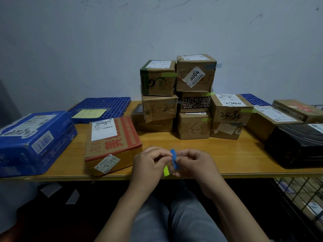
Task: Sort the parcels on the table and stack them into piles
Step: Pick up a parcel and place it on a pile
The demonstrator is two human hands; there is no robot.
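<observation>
1. Both hands met just in front of the table's [236, 154] near edge, closest to the camera: the left hand [150, 165] and right hand [195, 165] had their fingertips pressed together on small strips of tape, a blue strip [173, 158] standing up between them and a yellow-green strip [166, 170] hanging below. They were probably being peeled apart so that one could mark a parcel.
2. Largest on the table, the blue box [33, 140] lay far left of the hands, overhanging the front edge.
3. A black parcel [297, 145] lay far right of the hands, alone, likely unsorted.
4. An orange-printed carton [111, 138] sat just left of the hands, tilted, close enough to be tagged next.
5. Beyond the hands rose the central stack of brown boxes [176, 95], several bearing green or blue tape tabs, which suggested colour decided the piles.
6. Right of that stack, a brown box marked 2490 [229, 109] rested on another box.
7. Behind the orange-printed carton, a blue perforated tray [104, 103] carried a yellow note [89, 113].
</observation>
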